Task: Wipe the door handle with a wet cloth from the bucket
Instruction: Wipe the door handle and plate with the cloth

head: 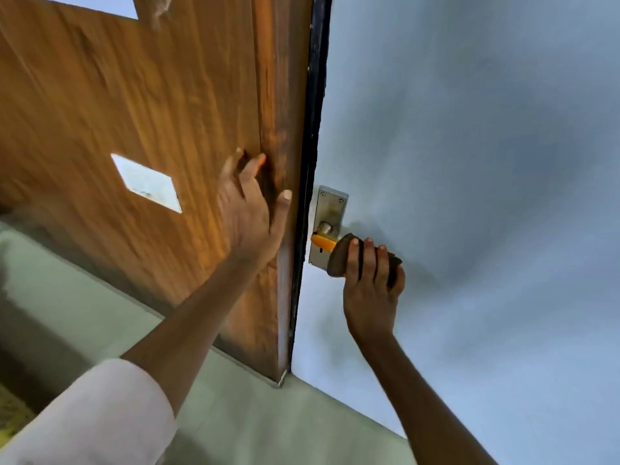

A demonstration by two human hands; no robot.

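Your left hand [250, 209] is pressing flat, fingers spread, against the wooden door [141, 122] near its edge. On the blue face, your right hand [370, 280] is closing its fingers around the dark cloth [339, 260], wrapping the rigid yellow door handle [323, 241]. Being soft and probably slippery, the cloth needs firm squeezing.

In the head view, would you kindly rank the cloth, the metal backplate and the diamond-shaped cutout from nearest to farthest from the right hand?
From the right hand:
1. Cloth: gripped in that hand, wrapped over the handle's end.
2. Metal backplate: just up and left, on the blue door face.
3. Diamond-shaped cutout: far left, in the wooden panel, beyond the left hand.
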